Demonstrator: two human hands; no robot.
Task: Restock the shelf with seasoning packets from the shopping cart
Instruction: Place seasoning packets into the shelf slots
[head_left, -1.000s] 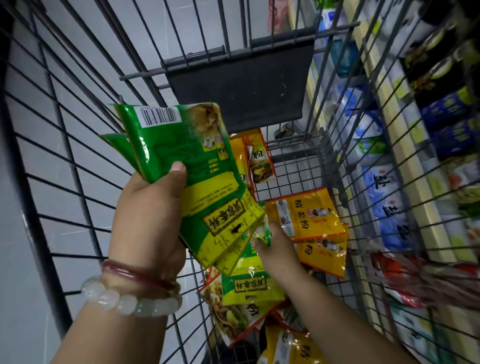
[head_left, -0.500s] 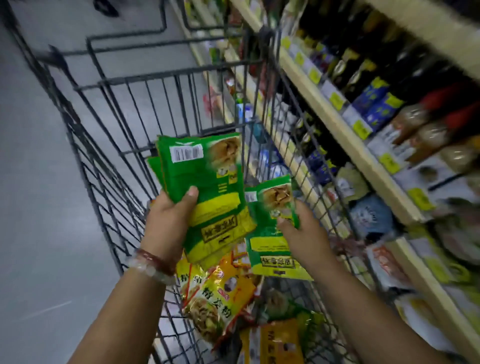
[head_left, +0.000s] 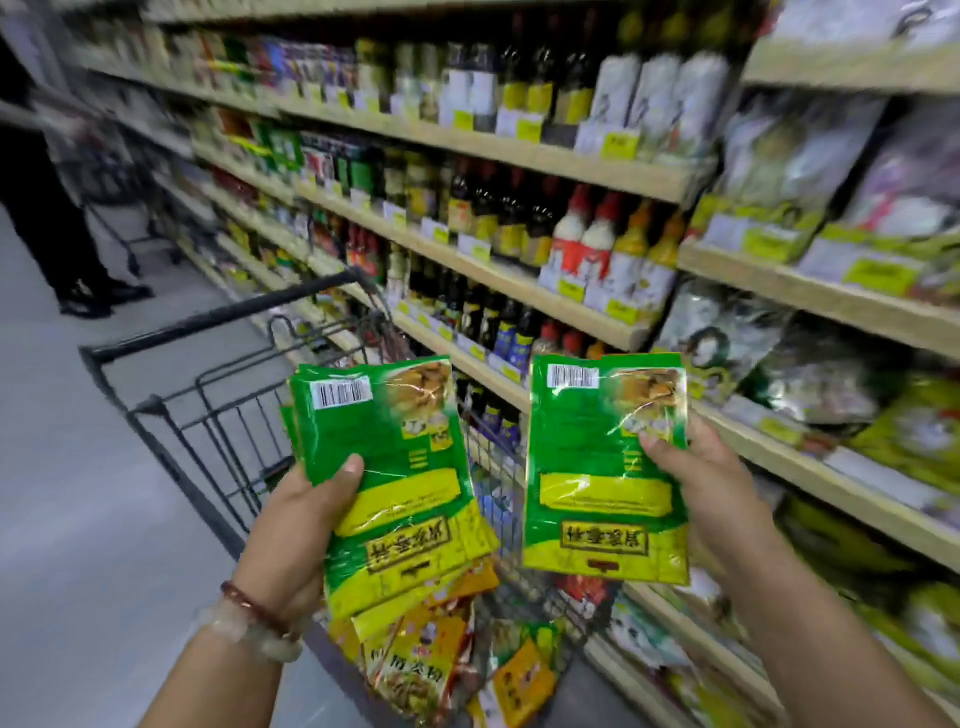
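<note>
My left hand (head_left: 296, 525) grips a stack of green and yellow seasoning packets (head_left: 395, 478), thumb on the front, above the shopping cart (head_left: 171, 415). My right hand (head_left: 701, 483) holds two more green and yellow packets (head_left: 597, 467) upright, raised over the cart's right side toward the shelf (head_left: 779, 457). Both stacks show a barcode at the top, with the printed label upside down. Orange and yellow packets (head_left: 415, 660) lie loose in the cart below my hands.
Wooden shelves (head_left: 519, 156) with dark sauce bottles and bagged goods run along the right. The grey aisle floor (head_left: 78, 493) lies to the left. A person in dark trousers (head_left: 47, 208) stands with another cart at the far left.
My view has lifted from the cart to the shelves. My right hand took green packets out of the cart and raised them to the right; my left hand kept its stack.
</note>
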